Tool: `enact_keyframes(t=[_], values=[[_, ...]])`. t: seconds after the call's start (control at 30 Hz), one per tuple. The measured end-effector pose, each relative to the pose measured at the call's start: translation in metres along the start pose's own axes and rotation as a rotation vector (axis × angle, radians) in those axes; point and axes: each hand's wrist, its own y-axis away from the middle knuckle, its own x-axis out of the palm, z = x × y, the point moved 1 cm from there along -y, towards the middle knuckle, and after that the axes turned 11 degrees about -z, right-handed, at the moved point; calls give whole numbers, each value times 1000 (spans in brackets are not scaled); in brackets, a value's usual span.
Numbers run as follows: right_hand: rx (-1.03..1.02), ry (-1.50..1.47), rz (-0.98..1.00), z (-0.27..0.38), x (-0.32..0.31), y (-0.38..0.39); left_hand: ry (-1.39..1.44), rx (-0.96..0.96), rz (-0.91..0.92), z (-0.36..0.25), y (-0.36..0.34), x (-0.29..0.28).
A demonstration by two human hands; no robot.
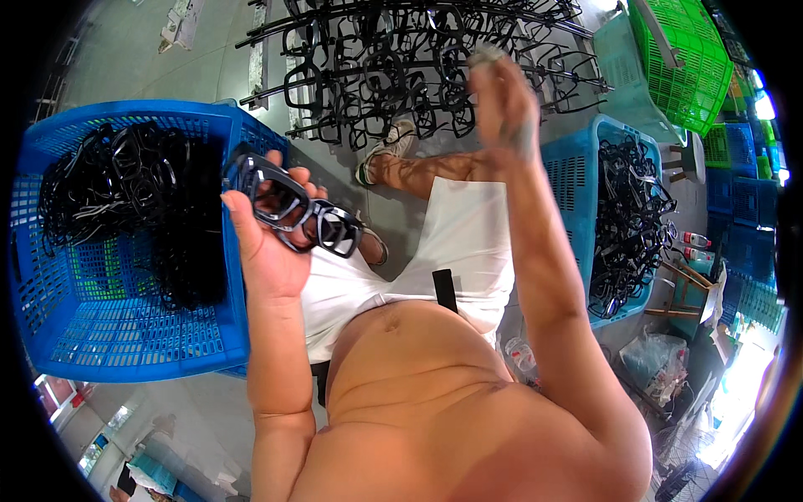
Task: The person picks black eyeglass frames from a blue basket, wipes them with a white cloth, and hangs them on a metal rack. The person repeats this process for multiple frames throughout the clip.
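My left hand [274, 251] holds a small stack of glossy black eyeglass frames [330, 227], held tilted above my lap, with its fingers curled behind them. My right hand [510, 109] is raised at upper right, in front of the hanging frames, smeared by motion. Something pale grey [487, 55] is at its fingertips; whether it is held or worn I cannot make out. Behind both hands, many black frames [376, 71] hang on dark horizontal rods.
A large blue basket [58, 335] with heaped black frames stands left of my legs [393, 167]. A light blue basket [573, 184] of frames stands at right. Green crates [682, 71], stacked blue crates [744, 209] and a plastic bag [657, 368] lie farther right.
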Motion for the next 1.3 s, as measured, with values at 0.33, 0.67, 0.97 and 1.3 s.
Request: enact_keyframes(t=[0.33, 0.67, 0.97, 1.3], values=[[268, -413, 355, 79, -10, 117, 242, -385, 297, 13, 1, 8], [84, -528, 268, 76, -70, 86, 194, -213, 35, -3, -39, 7], [720, -168, -109, -66, -40, -43, -515, 452, -205, 20, -128, 22], [559, -236, -128, -71, -34, -50, -472, 388, -95, 26, -129, 18]])
